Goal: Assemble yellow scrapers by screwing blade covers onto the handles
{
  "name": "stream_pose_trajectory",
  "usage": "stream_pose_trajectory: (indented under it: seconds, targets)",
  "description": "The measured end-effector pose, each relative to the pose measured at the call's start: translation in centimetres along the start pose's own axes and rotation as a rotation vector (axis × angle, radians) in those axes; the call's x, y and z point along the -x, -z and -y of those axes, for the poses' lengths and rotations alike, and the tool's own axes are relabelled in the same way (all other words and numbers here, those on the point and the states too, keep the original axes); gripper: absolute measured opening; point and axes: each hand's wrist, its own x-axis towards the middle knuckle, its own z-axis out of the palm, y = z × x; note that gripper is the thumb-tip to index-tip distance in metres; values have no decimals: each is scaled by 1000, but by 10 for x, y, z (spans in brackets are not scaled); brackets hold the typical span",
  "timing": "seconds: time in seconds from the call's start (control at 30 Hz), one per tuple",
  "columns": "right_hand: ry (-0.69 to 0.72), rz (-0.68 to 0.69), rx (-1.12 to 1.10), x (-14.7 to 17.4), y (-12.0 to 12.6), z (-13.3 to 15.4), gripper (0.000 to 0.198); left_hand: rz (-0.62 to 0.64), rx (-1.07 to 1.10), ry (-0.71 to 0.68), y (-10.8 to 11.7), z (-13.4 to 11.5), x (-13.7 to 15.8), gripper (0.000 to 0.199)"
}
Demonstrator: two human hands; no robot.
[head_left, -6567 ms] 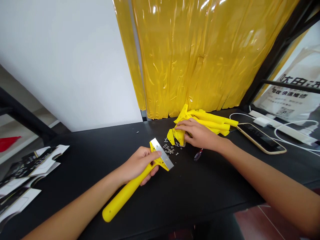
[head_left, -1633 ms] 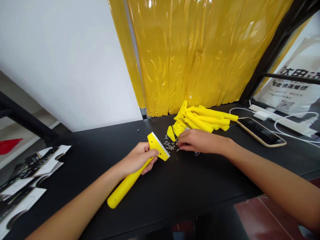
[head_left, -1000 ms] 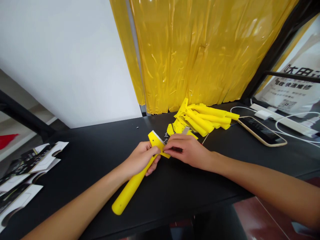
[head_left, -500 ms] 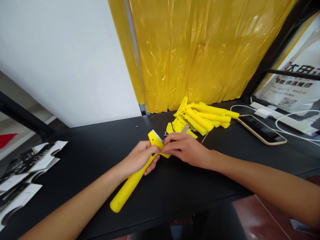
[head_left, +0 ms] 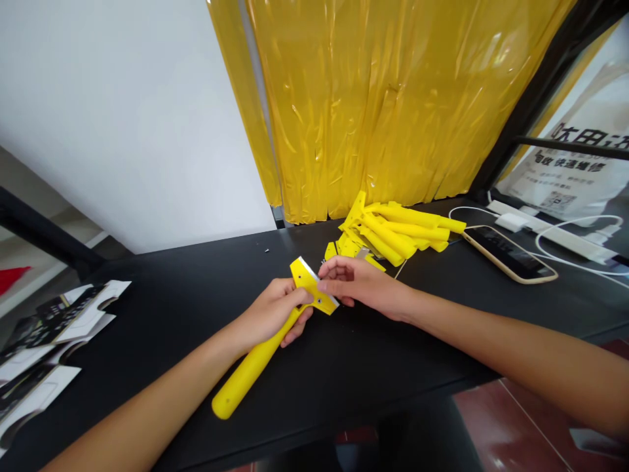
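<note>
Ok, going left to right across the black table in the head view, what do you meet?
Black-and-white printed cards → left hand gripping yellow plastic scraper → right hand → gold-edged smartphone → white power strip.

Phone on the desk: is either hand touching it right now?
No. The phone lies apart at the right; both the left hand and right hand are on the yellow scraper.

Bare table near hands; yellow handle pile & phone block far right.

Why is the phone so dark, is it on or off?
It looks off. The phone lies flat on the table, face up, and its screen is all black with nothing showing.
</note>
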Motion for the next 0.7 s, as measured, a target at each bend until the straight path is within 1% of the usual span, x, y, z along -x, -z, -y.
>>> stream_pose_trajectory:
  seconds: [0.07,0.2,0.3,0.4,0.57,0.7]
  targets:
    - [-28,3,-18,1,0,2,35,33,8,18,1,2,0,26]
    - [-32,108,-28,3,-3,2,32,102,-25,58,3,6,2,23]
    - [-29,150,-61,5,-6,1,29,122,-118,62,3,1,8,21]
    - [-41,186,-64,7,-8,0,29,169,-199,61,5,-7,14,19]
    - [17,199,-19,8,-9,-1,28,247,-208,71,10,-9,17,18]
    - [35,163,-29,9,-13,-1,24,318,-216,73,13,-8,14,29]
